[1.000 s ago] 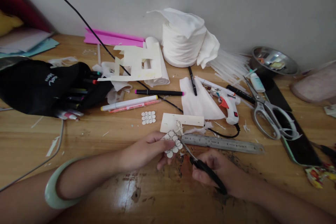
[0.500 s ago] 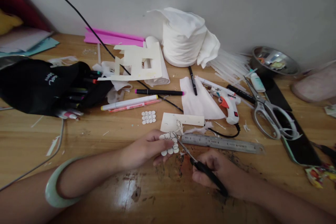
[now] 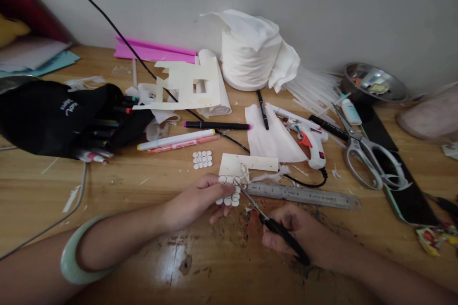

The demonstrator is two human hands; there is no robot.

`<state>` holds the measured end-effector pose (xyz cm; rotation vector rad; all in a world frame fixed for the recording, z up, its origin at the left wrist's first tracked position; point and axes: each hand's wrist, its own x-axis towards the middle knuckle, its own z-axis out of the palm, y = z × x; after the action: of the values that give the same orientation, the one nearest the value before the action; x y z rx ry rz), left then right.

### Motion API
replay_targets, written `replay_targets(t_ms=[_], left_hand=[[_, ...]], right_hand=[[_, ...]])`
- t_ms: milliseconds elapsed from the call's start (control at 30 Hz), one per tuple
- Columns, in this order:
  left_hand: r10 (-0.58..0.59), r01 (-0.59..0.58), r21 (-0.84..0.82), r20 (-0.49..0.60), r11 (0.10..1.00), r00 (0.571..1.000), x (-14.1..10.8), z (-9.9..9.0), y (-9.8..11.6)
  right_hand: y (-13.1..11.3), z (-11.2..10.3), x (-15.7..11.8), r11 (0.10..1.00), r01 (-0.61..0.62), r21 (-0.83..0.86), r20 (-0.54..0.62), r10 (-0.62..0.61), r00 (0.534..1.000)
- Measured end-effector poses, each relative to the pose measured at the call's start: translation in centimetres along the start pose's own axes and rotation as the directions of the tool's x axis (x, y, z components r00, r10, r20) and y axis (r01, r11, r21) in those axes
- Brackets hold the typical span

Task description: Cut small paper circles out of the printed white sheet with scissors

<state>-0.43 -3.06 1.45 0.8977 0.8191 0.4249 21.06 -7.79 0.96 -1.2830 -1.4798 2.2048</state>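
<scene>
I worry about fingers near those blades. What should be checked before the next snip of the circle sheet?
1. Left hand pinches the circle sheet firmly: ok, thumb on top, fingers under.
2. Right hand grips the small scissors by the black handles: ok.
3. Blade tips sit at the sheet's right edge: ok, they meet it near the top circles.
4. Left fingertips are outside the blades' path: cannot tell, the thumb lies very close to the tips.
5. Metal ruler stays out of the way: ok, it lies apart behind the scissors.
6. Glue gun cord is away from the cut: ok, it curls beyond the ruler.
</scene>
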Motion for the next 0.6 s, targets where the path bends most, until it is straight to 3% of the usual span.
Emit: replay_targets(t_ms=[100, 233, 600], left_hand=[[-0.014, 0.014, 0.027, 0.01, 1.0, 1.0, -0.08, -0.13, 0.32], [-0.051, 0.047, 0.094, 0.038, 0.994, 0.998, -0.08, -0.42, 0.69], [-0.035, 0.03, 0.105, 0.049, 0.994, 0.998, -0.02, -0.45, 0.54]], right_hand=[[0.1, 0.18, -0.06, 1.0, 0.001, -0.008, 0.004, -0.001, 1.0], [0.21, 0.38, -0.27, 0.995, -0.002, -0.098, -0.076, -0.006, 0.997], [-0.57, 0.29, -0.17, 0.999, -0.026, -0.038, 0.008, 0.026, 1.0]])
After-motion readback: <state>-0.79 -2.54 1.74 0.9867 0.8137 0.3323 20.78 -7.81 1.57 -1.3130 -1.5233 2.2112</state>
